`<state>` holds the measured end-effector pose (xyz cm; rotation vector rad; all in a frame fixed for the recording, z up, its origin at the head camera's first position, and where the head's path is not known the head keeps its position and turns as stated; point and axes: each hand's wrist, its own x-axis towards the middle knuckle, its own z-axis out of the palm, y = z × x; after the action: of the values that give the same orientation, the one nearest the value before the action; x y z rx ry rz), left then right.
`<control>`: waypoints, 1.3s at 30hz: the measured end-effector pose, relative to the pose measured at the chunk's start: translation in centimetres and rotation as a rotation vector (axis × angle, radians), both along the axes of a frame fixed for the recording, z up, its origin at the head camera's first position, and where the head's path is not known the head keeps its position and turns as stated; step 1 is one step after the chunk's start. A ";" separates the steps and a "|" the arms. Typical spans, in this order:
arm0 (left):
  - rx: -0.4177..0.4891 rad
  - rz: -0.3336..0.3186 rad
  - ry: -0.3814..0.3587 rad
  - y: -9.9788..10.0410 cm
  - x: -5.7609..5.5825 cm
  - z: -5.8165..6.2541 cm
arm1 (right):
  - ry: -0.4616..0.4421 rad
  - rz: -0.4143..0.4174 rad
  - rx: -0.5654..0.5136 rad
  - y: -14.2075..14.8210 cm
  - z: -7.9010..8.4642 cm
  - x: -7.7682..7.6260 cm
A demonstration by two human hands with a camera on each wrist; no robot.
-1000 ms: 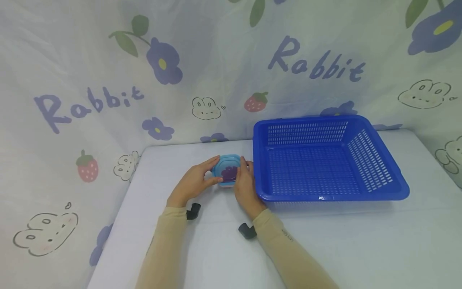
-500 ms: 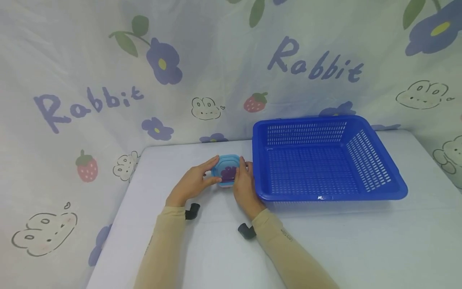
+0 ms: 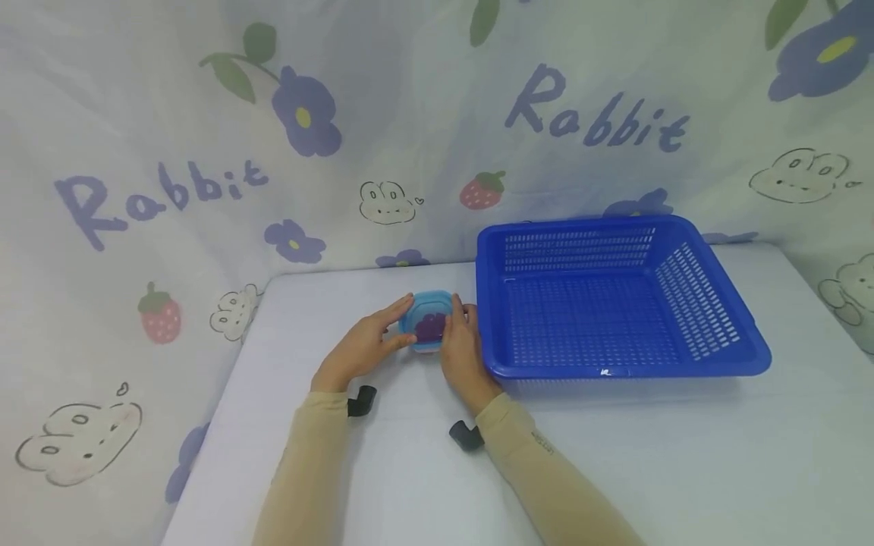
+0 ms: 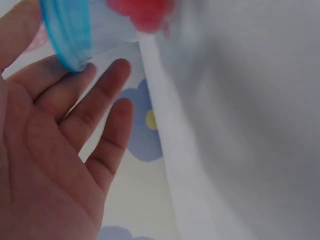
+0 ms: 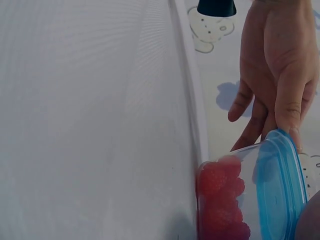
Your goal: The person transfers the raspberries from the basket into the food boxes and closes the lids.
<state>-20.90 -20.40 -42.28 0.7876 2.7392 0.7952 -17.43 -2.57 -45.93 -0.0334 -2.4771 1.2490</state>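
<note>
A small clear plastic container (image 5: pixel 248 172) with a light-blue lid (image 3: pixel 429 300) stands on the white table, left of the blue basket. Red raspberries (image 5: pixel 220 200) show through its wall in the right wrist view; from above they look purple through the lid. My left hand (image 3: pixel 360 345) holds the lid's left side, thumb at the near edge and index finger at the far edge. The left wrist view shows its other fingers (image 4: pixel 114 132) spread below the lid. On the opposite side my right hand (image 3: pixel 466 350) grips the container, its fingers along the lid's right edge.
A large blue plastic basket (image 3: pixel 631 373) stands close beside my right hand. Black elbow-shaped pieces (image 3: pixel 362 400) (image 3: pixel 466 436) stick out at both wrists. Behind the table (image 3: pixel 410 470) hangs a curtain (image 3: pixel 423 91) printed with rabbits, flowers and strawberries.
Both hands keep their hold on the container, which stays in place. The head view has shifted very slightly.
</note>
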 end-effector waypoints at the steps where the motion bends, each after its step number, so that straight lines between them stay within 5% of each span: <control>1: 0.001 -0.002 -0.008 0.0 0.0 0.1 | -0.009 -0.002 0.006 0.0 0.0 0.0; 19: 0.078 -0.049 -0.103 0.0 -0.3 0.1 | -0.051 0.005 0.018 0.2 -0.2 0.5; 26: 0.156 0.046 -0.101 -0.2 -0.1 -0.1 | -0.069 0.051 0.142 -0.1 0.4 1.3; 33: 0.169 0.186 0.033 -0.9 0.5 0.7 | 0.061 0.113 0.360 -1.5 2.4 3.3; 39: 0.144 0.255 0.114 -1.3 0.9 2.3 | 0.098 0.246 0.351 -0.8 5.8 4.5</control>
<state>-19.98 -21.68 -40.01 0.5279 2.9510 1.0377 -12.91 -3.40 -40.17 0.4233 -2.6338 0.8580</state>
